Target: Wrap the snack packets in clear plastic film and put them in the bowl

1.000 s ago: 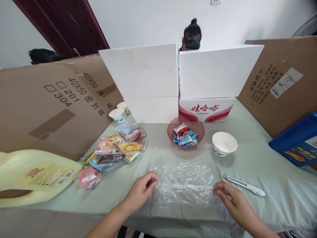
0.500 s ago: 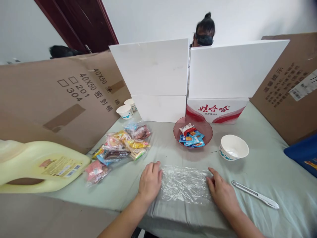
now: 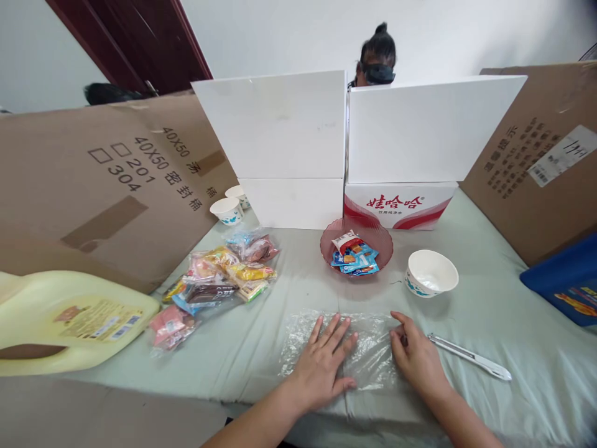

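A crinkled sheet of clear plastic wrap lies on the pale green cloth at the table's near edge. My left hand presses flat on its middle, fingers spread. At the sheet's right edge rests my right hand, its fingertips pinching the plastic. A white utility knife lies just right of that hand.
A pink dish of snack packets and a white paper bowl stand behind the sheet. Bagged snacks and a yellow jug lie at left. Cardboard sheets and white boxes wall the table; a person sits behind them.
My left hand moved from the sheet's left edge onto its middle and spread flat. My right hand stayed at the right edge. The sheet looks narrower than a second ago.
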`<act>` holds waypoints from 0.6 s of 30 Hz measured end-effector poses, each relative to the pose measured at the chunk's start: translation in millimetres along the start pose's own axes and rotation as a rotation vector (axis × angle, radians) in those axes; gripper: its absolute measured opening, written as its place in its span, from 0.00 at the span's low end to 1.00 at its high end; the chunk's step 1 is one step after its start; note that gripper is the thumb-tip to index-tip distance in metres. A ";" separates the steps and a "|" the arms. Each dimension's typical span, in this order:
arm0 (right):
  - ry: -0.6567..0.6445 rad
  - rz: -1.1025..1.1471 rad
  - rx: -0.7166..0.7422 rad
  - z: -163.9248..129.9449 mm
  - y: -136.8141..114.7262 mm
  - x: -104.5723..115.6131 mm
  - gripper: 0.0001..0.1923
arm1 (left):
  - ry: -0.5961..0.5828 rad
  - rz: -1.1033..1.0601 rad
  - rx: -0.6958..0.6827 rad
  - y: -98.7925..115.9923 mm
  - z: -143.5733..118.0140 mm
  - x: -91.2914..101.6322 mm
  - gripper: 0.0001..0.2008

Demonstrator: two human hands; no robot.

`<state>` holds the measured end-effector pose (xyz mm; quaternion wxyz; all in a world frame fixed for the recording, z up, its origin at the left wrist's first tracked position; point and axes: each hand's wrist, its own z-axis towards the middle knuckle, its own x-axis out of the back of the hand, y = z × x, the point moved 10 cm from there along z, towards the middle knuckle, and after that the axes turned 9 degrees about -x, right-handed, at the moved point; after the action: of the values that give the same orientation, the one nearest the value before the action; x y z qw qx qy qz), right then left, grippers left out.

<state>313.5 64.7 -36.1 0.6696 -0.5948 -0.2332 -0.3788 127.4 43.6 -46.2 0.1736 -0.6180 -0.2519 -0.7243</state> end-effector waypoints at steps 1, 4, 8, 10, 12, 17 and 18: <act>0.013 0.008 0.008 0.0 -1.0 0.8 0.19 | -0.012 -0.008 0.017 -1.2 -1.2 -1.2 0.46; 0.024 0.024 0.004 2.2 -1.5 -0.6 0.19 | -0.033 -0.027 0.074 -4.4 -1.9 -0.9 0.45; -0.019 0.000 -0.079 8.1 7.1 -8.2 0.21 | -0.031 -0.053 0.115 -5.0 -1.5 2.6 0.43; -0.049 -0.031 -0.098 9.6 9.7 -12.4 0.23 | -0.018 -0.049 0.157 -9.1 -5.6 4.0 0.41; -0.082 -0.069 -0.093 9.4 9.3 -16.8 0.26 | 0.018 -0.029 0.209 -17.3 -13.4 7.5 0.39; -0.117 -0.149 -0.096 6.3 9.1 -22.7 0.28 | 0.285 0.040 0.521 -70.6 -48.0 41.7 0.23; -0.120 -0.151 -0.098 6.0 9.5 -23.5 0.26 | 0.331 0.036 0.614 -84.7 -55.5 47.7 0.21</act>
<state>307.6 75.9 -58.8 0.5943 -0.6289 -0.2981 -0.4029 26.5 83.2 -18.1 0.4025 -0.4156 -0.4154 -0.7020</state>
